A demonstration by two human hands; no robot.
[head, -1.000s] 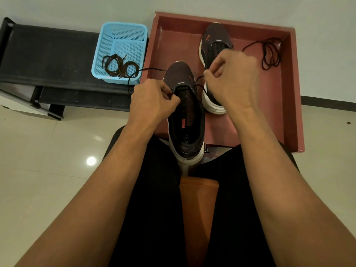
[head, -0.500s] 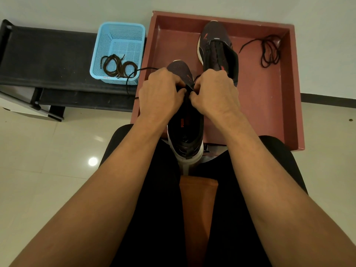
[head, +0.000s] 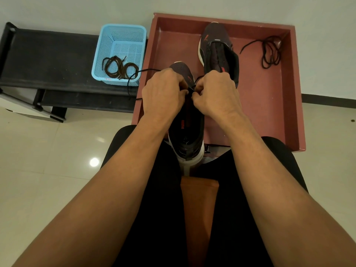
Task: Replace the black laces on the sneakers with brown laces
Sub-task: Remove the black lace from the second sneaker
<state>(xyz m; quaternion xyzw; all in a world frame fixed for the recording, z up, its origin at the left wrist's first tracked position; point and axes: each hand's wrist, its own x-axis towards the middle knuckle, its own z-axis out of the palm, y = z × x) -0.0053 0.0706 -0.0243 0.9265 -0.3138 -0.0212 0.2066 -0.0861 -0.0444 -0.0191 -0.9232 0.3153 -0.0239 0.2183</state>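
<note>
A red tray sits on pale floor tiles. The sneaker stands gripped between the knees at the tray's near left edge, its black lace trailing left. A hard tug could jam the black lace in an eyelet or jerk the sneaker loose. The left hand and right hand meet over the tongue, fingers curled, pinching the black lace. Brown laces lie in the basket.

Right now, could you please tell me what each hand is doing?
Left hand: fingers curled, pinching the black lace at the near sneaker.
Right hand: fingers curled, pinching that lace too.
</note>
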